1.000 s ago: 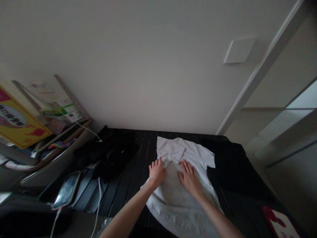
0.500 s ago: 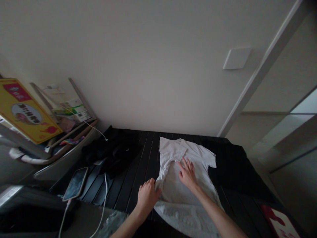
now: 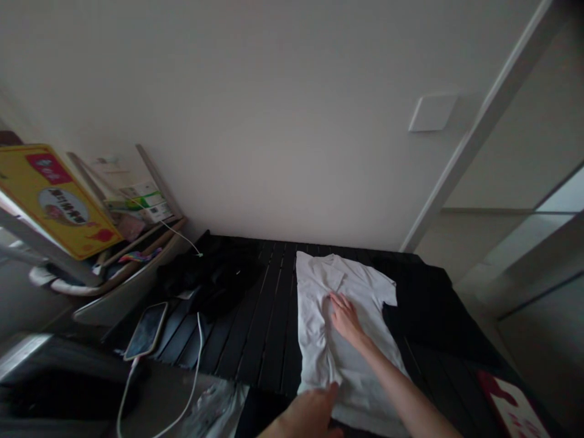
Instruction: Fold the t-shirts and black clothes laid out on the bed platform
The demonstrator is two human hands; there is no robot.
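Head view: white T-shirt [image 3: 344,359] spread on black slatted table [image 3: 255,328], left side folded inward. Right hand [image 3: 345,317] released, lying flat on chest. Left hand [image 3: 310,413] at lower folded edge; cannot tell whether pinching cloth.

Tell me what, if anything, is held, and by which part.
Right hand: nothing, resting on the shirt. Left hand: at the shirt's lower folds; grip cannot be told.

1. One left hand [image 3: 306,416], one right hand [image 3: 345,317], lower centre.
2. One white shirt [image 3: 342,360], lower centre.
3. One phone [image 3: 146,331], lower left.
4. One wall plate [image 3: 433,114], upper right.
5. One yellow board [image 3: 59,204], left edge.
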